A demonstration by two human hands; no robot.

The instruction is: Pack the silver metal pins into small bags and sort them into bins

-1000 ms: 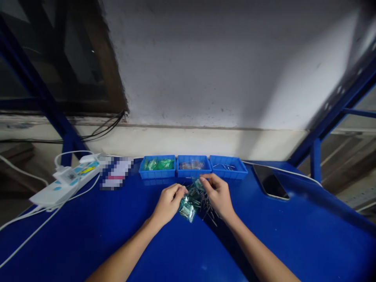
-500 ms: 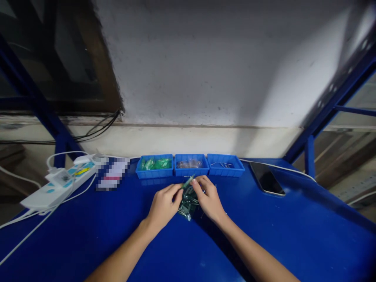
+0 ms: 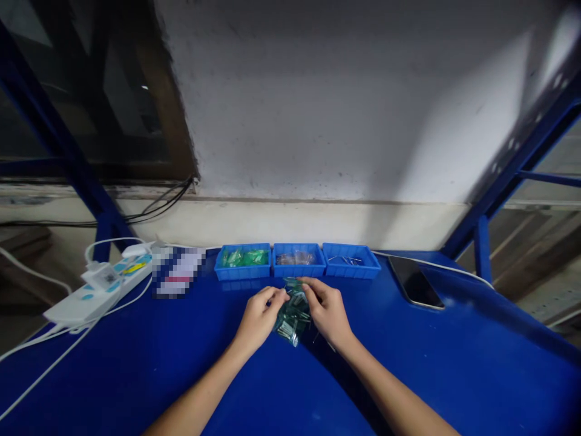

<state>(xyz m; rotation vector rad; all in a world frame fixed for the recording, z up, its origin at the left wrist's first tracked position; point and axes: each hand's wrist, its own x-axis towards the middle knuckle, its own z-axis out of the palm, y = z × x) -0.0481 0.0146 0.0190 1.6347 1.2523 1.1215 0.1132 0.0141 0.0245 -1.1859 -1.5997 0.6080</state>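
Note:
A small green-tinted clear plastic bag (image 3: 293, 324) lies between my hands, with several thin metal pieces like pins or nails showing through it. My left hand (image 3: 263, 312) is closed, thumb and forefinger pinching the bag's upper left edge. At its upper right corner, the fingers of my right hand (image 3: 327, 309) are pressed together on the plastic. Whether the bag's mouth is open, I cannot tell. A few loose thin metal pieces (image 3: 331, 346) lie on the table beside my right wrist, partly hidden by it.
Three blue bins line the back: green bags in the left bin (image 3: 242, 274), clear packets in the middle bin (image 3: 299, 270), thin metal pieces in the right bin (image 3: 354, 270). A phone (image 3: 415, 283) lies right on the blue table (image 3: 272, 393); a power strip (image 3: 100, 293) with cables is left.
The bag's top edge, earlier raised as a narrow green strip between my fingers, now appears flatter and wider. My left fingers have shifted slightly down along it. The whole view has shifted a little.

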